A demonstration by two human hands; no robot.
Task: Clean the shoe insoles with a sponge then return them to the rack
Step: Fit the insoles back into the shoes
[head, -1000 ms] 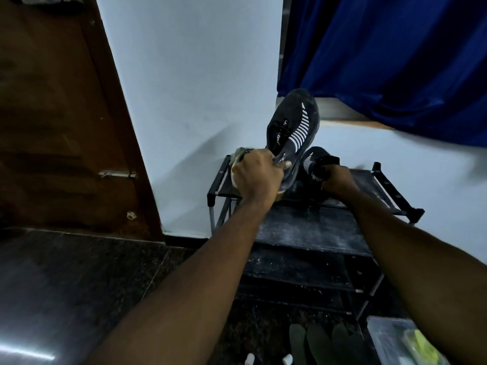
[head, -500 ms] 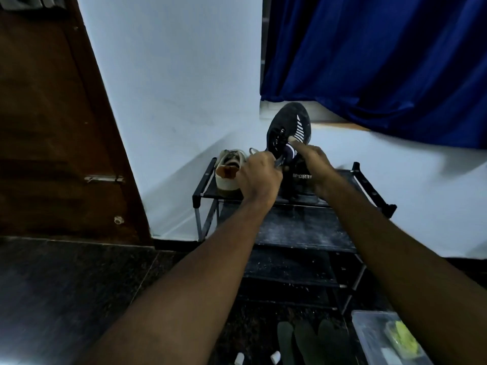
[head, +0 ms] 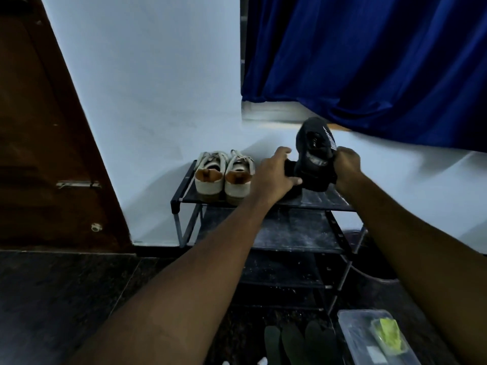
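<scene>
Shifted rightward since half a second ago, the black sneaker [head: 313, 156] now sits over the right part of the top shelf, and both beige sneakers [head: 224, 175] show fully beside the left hand [head: 274, 175]. Left fingers curl over the shoe's dark heel end, thumb beneath; the right hand [head: 346, 167] clenches its far side. The sneaker stands toe-up, opening facing the camera, white stripes on its flank, blurred. It hangs just above the black metal rack [head: 181, 201], whose lower shelves look dusty. On the dark floor in front lie dark green insoles [head: 290, 341], side by side, next to a clear plastic box [head: 350, 327] holding a yellow-green sponge [head: 386, 333].
</scene>
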